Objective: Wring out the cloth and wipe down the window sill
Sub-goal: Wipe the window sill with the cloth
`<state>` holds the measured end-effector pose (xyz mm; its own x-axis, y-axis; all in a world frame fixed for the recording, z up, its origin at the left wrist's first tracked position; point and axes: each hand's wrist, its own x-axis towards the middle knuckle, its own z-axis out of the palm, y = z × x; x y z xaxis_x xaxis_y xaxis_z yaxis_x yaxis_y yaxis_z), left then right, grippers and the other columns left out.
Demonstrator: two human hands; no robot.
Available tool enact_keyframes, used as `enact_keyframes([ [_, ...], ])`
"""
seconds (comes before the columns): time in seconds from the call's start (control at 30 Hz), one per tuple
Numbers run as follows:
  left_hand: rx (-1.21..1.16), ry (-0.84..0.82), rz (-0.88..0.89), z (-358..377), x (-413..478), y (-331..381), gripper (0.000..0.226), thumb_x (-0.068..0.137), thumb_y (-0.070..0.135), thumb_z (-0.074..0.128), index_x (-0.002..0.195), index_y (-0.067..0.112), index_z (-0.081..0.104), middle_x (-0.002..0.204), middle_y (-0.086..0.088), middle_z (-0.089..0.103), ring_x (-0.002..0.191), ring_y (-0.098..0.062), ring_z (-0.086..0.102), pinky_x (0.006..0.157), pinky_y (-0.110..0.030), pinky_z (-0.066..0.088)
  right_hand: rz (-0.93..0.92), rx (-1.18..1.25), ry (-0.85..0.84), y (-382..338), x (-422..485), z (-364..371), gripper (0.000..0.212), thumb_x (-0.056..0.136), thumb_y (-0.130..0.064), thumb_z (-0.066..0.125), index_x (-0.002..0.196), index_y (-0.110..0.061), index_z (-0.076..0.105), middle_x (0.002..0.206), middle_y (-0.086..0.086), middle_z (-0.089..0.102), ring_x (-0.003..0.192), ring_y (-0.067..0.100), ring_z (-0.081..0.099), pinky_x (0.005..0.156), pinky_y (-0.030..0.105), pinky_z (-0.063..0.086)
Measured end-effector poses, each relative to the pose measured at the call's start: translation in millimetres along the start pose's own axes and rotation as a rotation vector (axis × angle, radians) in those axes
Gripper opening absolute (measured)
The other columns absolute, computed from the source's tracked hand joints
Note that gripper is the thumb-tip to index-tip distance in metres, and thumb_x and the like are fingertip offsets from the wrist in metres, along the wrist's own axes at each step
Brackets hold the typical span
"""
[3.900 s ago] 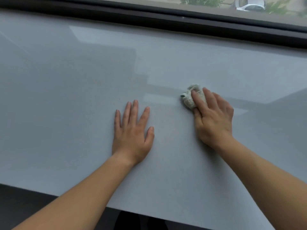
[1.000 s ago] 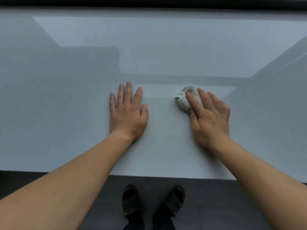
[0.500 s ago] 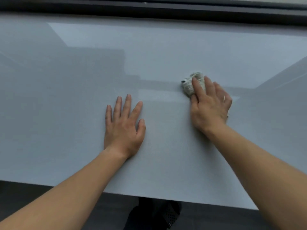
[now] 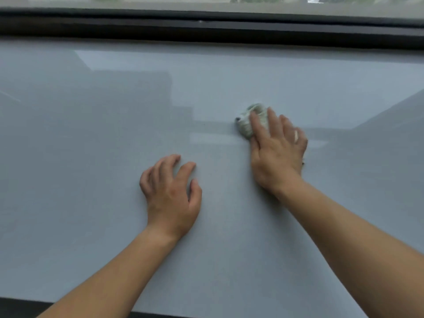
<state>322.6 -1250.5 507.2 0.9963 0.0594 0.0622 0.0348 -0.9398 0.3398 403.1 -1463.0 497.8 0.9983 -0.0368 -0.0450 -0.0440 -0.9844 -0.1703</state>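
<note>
A broad grey sill [image 4: 91,157] ran the width of the view, glossy enough to mirror the sky, with a dark window frame [image 4: 206,31] along its far edge. One cloth [image 4: 246,123], balled small and pale, lay on the sill right of centre, under the right hand [image 4: 277,152], whose fingers [image 4: 258,125] lay long and close together, pressing it flat rather than gripping it. The left hand [image 4: 172,193], near and to the left, held nothing; its fingers were loosely curled, tips on the sill. Two hands, one cloth, one sill (nothing else lay on it). The risk, as I judged it: so tight a wad touches little surface, so strokes could leave unwiped strips, and the cloth might squirt out from under flat fingers.
</note>
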Motion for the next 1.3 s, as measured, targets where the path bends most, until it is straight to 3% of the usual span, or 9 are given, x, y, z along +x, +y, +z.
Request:
enact_keyframes([
  [0.13, -0.024, -0.021, 0.070, 2.9, 61.6, 10.5, 0.045, 0.086, 0.033, 0.047, 0.126, 0.016, 0.061, 0.148, -0.015, 0.043, 0.139, -0.032, 0.037, 0.115, -0.049, 0.018, -0.290, -0.017, -0.057, 23.0, 5.1, -6.4, 0.052, 0.097, -0.044, 0.036, 0.149, -0.045, 0.031, 0.160, -0.003, 0.028, 0.145, 0.027, 0.025, 0.115, 0.045, 0.014],
  [0.27, -0.017, -0.187, 0.059, 18.2, 135.0, 22.3, 0.057, 0.094, 0.041, 0.036, 0.149, 0.024, 0.035, 0.165, -0.007, 0.009, 0.152, -0.023, 0.001, 0.121, -0.046, -0.003, 0.006, 0.016, 0.010, 44.8, 65.2, -12.9, 0.052, 0.096, -0.040, 0.034, 0.148, -0.044, 0.031, 0.161, -0.002, 0.025, 0.145, 0.028, 0.023, 0.115, 0.047, 0.014],
  [0.37, 0.074, -0.216, 0.007, 32.7, 150.4, 27.3, 0.063, 0.096, 0.048, 0.028, 0.154, 0.028, 0.019, 0.166, -0.005, -0.001, 0.151, -0.021, -0.010, 0.121, -0.048, -0.009, 0.142, 0.040, 0.054, 19.4, 71.6, -5.9, 0.052, 0.098, -0.040, 0.033, 0.149, -0.043, 0.028, 0.162, -0.001, 0.021, 0.145, 0.027, 0.019, 0.114, 0.050, 0.011],
  [0.53, 0.161, -0.177, 0.021, 40.0, 146.5, 29.2, 0.068, 0.092, 0.052, 0.021, 0.155, 0.028, 0.014, 0.166, -0.006, -0.002, 0.151, -0.022, -0.011, 0.120, -0.051, -0.007, -0.234, 0.006, -0.006, 30.1, 65.8, -8.1, 0.052, 0.096, -0.045, 0.034, 0.149, -0.044, 0.033, 0.159, -0.002, 0.030, 0.143, 0.028, 0.027, 0.113, 0.047, 0.018],
  [0.6, 0.175, -0.180, 0.023, 40.2, 148.0, 29.3, 0.068, 0.092, 0.052, 0.019, 0.155, 0.028, 0.013, 0.166, -0.006, -0.003, 0.151, -0.023, -0.011, 0.120, -0.052, -0.006, -0.180, -0.014, 0.016, 48.0, 94.1, -12.5, 0.053, 0.095, -0.045, 0.034, 0.148, -0.044, 0.033, 0.159, -0.001, 0.030, 0.142, 0.029, 0.028, 0.112, 0.046, 0.019],
  [0.77, 0.190, -0.181, 0.027, 39.3, 148.4, 30.3, 0.068, 0.093, 0.052, 0.017, 0.156, 0.028, 0.009, 0.165, -0.007, -0.006, 0.151, -0.024, -0.014, 0.120, -0.053, -0.004, 0.238, 0.080, 0.121, 25.9, 144.1, -10.5, 0.050, 0.096, -0.037, 0.036, 0.145, -0.042, 0.034, 0.159, -0.001, 0.027, 0.141, 0.029, 0.025, 0.112, 0.050, 0.016],
  [0.97, 0.192, -0.176, 0.032, 39.4, 149.1, 31.5, 0.068, 0.093, 0.052, 0.019, 0.156, 0.027, 0.010, 0.165, -0.009, -0.004, 0.151, -0.026, -0.013, 0.120, -0.055, -0.002, -0.252, -0.003, 0.047, 11.3, 138.8, -6.9, 0.049, 0.099, -0.046, 0.033, 0.147, -0.043, 0.035, 0.157, -0.001, 0.032, 0.141, 0.029, 0.030, 0.111, 0.048, 0.020],
  [1.17, 0.192, -0.163, 0.033, 39.7, 147.8, 33.5, 0.068, 0.093, 0.051, 0.022, 0.156, 0.026, 0.014, 0.165, -0.011, -0.001, 0.151, -0.027, -0.010, 0.120, -0.055, -0.001, 0.079, 0.048, 0.113, -6.0, 175.8, -7.3, 0.048, 0.098, -0.041, 0.036, 0.146, -0.043, 0.035, 0.158, -0.002, 0.029, 0.140, 0.029, 0.026, 0.111, 0.049, 0.017],
  [1.3, 0.193, -0.158, 0.038, 40.4, 147.1, 34.2, 0.068, 0.093, 0.051, 0.022, 0.155, 0.026, 0.015, 0.165, -0.011, 0.001, 0.151, -0.027, -0.008, 0.120, -0.056, 0.000, -0.206, -0.018, 0.044, -31.5, 181.4, -4.5, 0.048, 0.101, -0.047, 0.030, 0.148, -0.043, 0.032, 0.158, -0.004, 0.028, 0.141, 0.026, 0.025, 0.112, 0.049, 0.018],
])
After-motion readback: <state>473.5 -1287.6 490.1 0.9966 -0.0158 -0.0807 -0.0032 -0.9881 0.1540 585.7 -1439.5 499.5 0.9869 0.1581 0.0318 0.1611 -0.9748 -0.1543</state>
